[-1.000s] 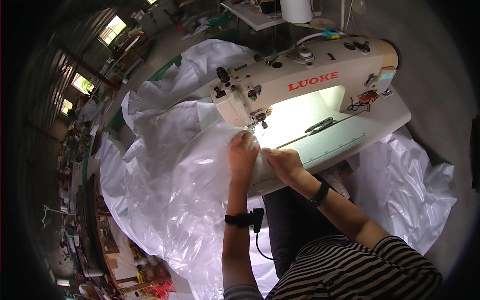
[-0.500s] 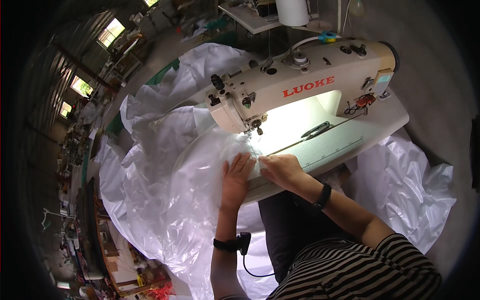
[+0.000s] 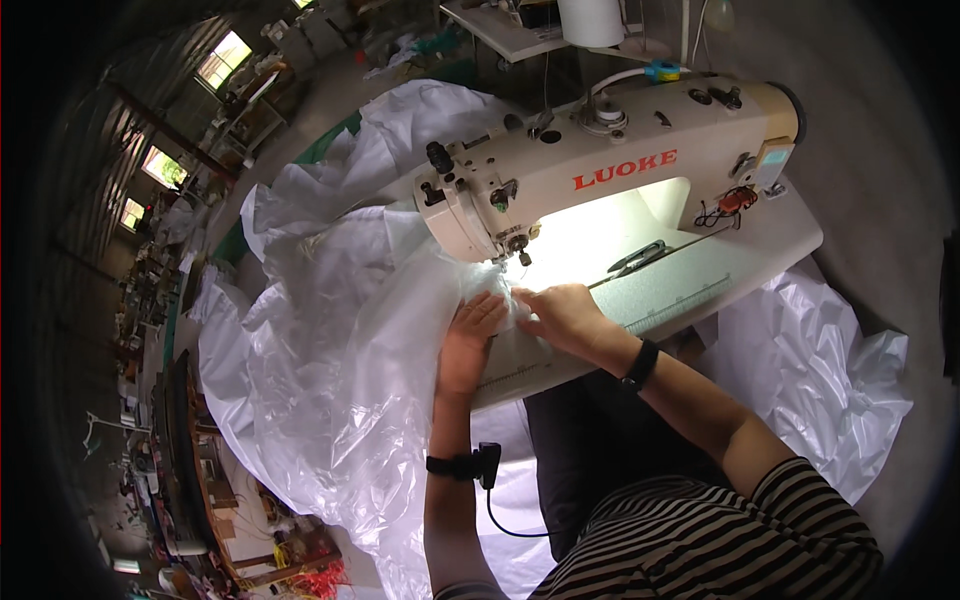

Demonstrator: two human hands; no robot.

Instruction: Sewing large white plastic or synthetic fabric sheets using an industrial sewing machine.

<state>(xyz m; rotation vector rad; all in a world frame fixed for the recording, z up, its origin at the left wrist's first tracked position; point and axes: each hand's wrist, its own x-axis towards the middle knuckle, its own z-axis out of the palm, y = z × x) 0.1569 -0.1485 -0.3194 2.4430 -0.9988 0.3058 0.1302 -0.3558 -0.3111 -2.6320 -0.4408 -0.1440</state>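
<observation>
the left hand [image 3: 470,335] lay flat, fingers together, pinning the thin translucent plastic sheet [image 3: 340,340] to the white bench [image 3: 720,270]; the right hand [image 3: 560,312] pinched its edge below the cream sewing machine [image 3: 600,170] needle for steady feeding.

A sewing workshop: an industrial sewing machine [image 3: 610,170] on a white tabletop [image 3: 760,250], clear plastic sheeting [image 3: 330,350] heaped left of it, cluttered workbenches [image 3: 180,440] farther left under windows [image 3: 222,60].

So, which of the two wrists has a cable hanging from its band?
The left wrist: its black band carries a small device with a cable hanging down. The right wrist's black band has none.
</observation>
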